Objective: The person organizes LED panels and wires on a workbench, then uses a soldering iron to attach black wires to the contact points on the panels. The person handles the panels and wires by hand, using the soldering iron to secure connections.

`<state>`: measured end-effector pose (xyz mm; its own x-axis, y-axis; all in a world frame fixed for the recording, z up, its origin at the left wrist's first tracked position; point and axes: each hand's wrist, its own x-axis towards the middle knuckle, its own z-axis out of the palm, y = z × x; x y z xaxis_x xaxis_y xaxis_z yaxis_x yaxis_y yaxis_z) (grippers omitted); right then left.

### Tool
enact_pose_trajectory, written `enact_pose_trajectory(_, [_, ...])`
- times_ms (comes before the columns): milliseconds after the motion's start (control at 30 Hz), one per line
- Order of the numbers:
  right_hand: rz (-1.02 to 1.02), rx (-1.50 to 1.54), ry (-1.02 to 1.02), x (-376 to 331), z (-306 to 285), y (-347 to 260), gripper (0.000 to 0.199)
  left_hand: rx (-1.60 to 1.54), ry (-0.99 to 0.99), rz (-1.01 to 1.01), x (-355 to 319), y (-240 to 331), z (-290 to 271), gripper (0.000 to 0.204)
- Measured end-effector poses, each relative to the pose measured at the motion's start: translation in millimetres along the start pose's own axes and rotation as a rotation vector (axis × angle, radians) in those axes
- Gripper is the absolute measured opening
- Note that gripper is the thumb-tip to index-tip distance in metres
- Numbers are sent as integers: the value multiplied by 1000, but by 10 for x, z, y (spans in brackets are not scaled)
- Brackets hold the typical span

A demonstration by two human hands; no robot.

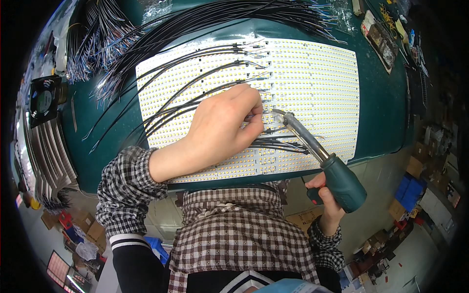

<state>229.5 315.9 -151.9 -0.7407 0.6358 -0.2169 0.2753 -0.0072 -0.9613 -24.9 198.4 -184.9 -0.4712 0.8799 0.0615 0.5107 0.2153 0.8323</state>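
My left hand is closed in a pinch over the middle of a white LED board. Its fingers grip a thin black cable whose end they mostly hide. Wrapped around the green handle of a soldering iron is my right hand. The iron's metal tip points up and left, close to the board's middle seam and just right of my left fingertips. Several black cables with thin stripped wires lie across the board's left half, their ends along that seam.
A large bundle of black cables stretches along the back of the green table. Another bundle with coloured wire ends lies at the far left. A small black fan stands above stacked strips. A worn flat box sits back right.
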Motion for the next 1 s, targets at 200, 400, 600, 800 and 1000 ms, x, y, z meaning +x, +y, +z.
enact_pose_trajectory(200, [9,7,3,7,3,-38,52,-42,-24,-17,-8,13,-50,8])
enact_pose_trajectory(400, [-16,42,64,31,4,-21,63,-25,-83,8,103,72,-82,8])
enact_pose_trajectory(600, [61,-25,32,-39,-90,-85,42,90,-54,13,47,32,-92,11])
enact_pose_trajectory(800, [-96,34,203,-86,-207,298,44,-28,-69,61,150,15,-12,15])
enact_pose_trajectory(1000, [312,-31,-152,-6,-424,177,53,-17,39,-6,-93,-10,-80,14])
